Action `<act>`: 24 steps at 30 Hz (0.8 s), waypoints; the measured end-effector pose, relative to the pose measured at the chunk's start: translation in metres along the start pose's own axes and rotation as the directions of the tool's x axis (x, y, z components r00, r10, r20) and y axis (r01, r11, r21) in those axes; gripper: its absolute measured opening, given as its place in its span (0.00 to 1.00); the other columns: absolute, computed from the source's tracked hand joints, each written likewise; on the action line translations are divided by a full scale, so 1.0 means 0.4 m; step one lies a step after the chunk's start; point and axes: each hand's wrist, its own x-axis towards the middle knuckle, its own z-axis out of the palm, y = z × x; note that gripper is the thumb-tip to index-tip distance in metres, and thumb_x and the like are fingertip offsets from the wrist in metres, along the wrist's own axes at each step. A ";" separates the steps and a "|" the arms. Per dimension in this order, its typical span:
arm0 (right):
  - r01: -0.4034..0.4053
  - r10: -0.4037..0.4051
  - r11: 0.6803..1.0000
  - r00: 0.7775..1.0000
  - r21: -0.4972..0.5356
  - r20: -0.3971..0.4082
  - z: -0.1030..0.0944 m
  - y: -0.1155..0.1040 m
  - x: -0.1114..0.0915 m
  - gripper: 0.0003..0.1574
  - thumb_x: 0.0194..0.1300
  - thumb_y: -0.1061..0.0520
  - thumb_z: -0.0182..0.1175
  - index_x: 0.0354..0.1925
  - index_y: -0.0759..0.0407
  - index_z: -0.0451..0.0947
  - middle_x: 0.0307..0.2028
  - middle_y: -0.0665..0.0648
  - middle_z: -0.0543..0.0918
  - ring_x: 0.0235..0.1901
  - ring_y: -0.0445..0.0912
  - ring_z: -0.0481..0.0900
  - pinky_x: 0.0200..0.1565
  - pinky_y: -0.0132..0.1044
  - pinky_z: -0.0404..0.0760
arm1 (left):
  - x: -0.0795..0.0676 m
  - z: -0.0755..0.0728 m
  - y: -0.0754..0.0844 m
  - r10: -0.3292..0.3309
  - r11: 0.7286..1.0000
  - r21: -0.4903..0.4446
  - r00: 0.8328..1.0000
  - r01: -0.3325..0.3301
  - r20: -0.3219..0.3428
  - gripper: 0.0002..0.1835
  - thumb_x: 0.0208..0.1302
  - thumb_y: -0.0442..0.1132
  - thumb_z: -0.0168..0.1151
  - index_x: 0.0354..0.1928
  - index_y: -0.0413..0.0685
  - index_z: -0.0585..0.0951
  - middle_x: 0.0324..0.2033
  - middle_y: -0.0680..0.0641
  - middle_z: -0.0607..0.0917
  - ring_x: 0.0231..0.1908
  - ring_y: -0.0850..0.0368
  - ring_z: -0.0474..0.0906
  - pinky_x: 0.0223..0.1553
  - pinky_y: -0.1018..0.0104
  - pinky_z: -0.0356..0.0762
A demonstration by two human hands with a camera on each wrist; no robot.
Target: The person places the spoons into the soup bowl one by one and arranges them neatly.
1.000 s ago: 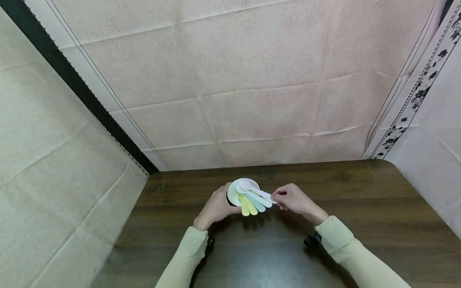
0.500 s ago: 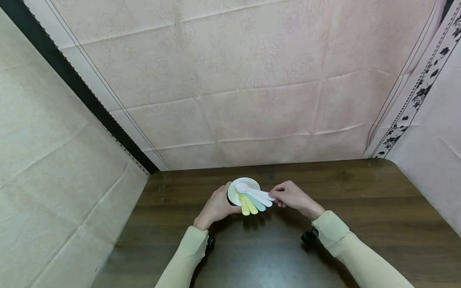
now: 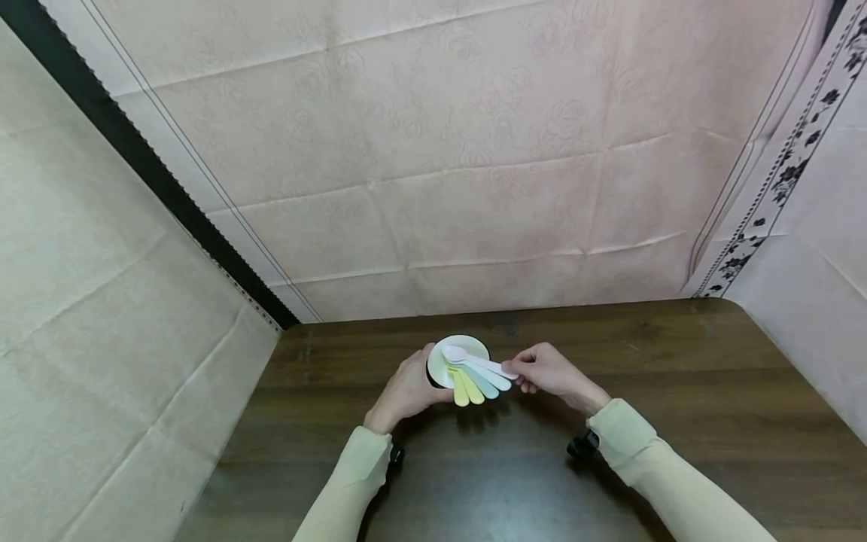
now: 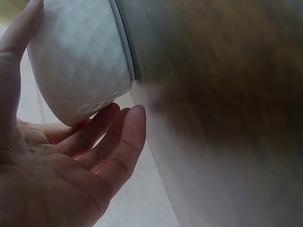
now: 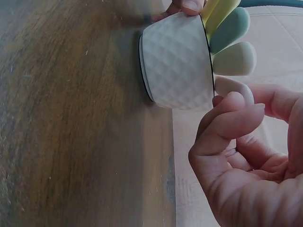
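Observation:
A white bowl (image 3: 469,342) with a diamond-textured side and a dark rim line is held in my left hand (image 3: 406,388), the thumb at its near side and the fingers round it. Several plastic spoons fan out over its near-right rim: yellow spoons (image 3: 461,389), a blue-green spoon (image 5: 232,29) and a pale spoon (image 5: 236,59). My right hand (image 3: 554,374) pinches the handle end of a pale pink spoon (image 3: 482,363), whose scoop lies inside the bowl. In the left wrist view, the textured side of the bowl shows above the curled fingers; the spoons are out of sight there.
A dark wooden table (image 3: 474,482) with a rounded far-right corner lies beneath both hands. Pale patterned cloth (image 3: 488,188) hangs behind its far edge, with more cloth on the left and right sides. Each wrist carries a small black camera (image 3: 584,444).
My right hand has shifted slightly left with the pale pink spoon, bringing it closer to the other spoons. My left hand and the bowl have barely moved.

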 end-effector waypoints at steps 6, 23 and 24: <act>0.008 -0.008 1.000 1.000 0.018 -0.018 0.003 0.004 -0.002 0.19 0.80 0.50 0.64 0.42 0.65 0.89 0.25 0.51 0.82 0.27 0.42 0.79 0.33 0.34 0.81 | 0.003 0.007 -0.005 0.006 1.000 -0.007 1.000 -0.006 0.002 0.45 0.56 0.56 0.84 0.72 0.50 0.75 0.58 0.47 0.86 0.56 0.51 0.83 0.57 0.51 0.82; 0.001 -0.007 1.000 0.980 -0.028 -0.198 -0.018 0.029 -0.045 0.25 0.84 0.48 0.59 0.42 0.70 0.86 0.33 0.61 0.87 0.31 0.47 0.84 0.38 0.41 0.87 | -0.047 -0.021 -0.029 -0.212 0.976 0.067 0.975 0.207 0.069 0.69 0.62 0.77 0.69 0.89 0.44 0.47 0.86 0.37 0.59 0.86 0.35 0.57 0.79 0.31 0.64; 0.001 -0.009 0.999 0.979 -0.040 -0.206 -0.020 0.031 -0.048 0.25 0.84 0.48 0.59 0.42 0.69 0.86 0.33 0.61 0.87 0.30 0.47 0.84 0.38 0.41 0.87 | -0.050 -0.024 -0.031 -0.221 0.974 0.072 0.973 0.216 0.069 0.68 0.63 0.77 0.67 0.89 0.45 0.47 0.86 0.37 0.59 0.86 0.34 0.55 0.80 0.30 0.62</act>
